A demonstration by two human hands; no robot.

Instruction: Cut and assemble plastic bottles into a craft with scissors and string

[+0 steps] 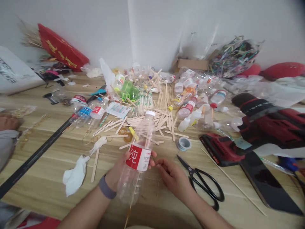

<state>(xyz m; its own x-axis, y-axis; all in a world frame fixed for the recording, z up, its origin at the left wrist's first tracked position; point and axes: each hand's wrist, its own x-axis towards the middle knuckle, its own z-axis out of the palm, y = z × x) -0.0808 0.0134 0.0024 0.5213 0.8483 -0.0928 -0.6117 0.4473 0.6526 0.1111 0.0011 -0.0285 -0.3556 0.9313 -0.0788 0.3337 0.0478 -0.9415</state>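
Observation:
My left hand [118, 170] is wrapped round a clear plastic bottle [130, 187] with a white cap and a red-and-white label. The bottle stands tilted, its cap away from me. A thin stick [128, 218] with a yellowish band on it shows at the bottle's lower end; how it is joined there I cannot tell. Just right of the label, my right hand [172, 176] has thumb and forefinger pinched together. A faint thin strand hangs below those fingers, but what they hold is too small to make out. Black-handled scissors [205, 181] lie beside my right hand.
Wooden craft sticks [116, 124], bottles [187, 108] and a grey tape roll [184, 144] lie ahead. At right are a red-black power drill [259, 121], a phone [267, 181] and a thin stick [234, 183]. Another person's hand [9, 123] rests at left near a black bar [38, 154].

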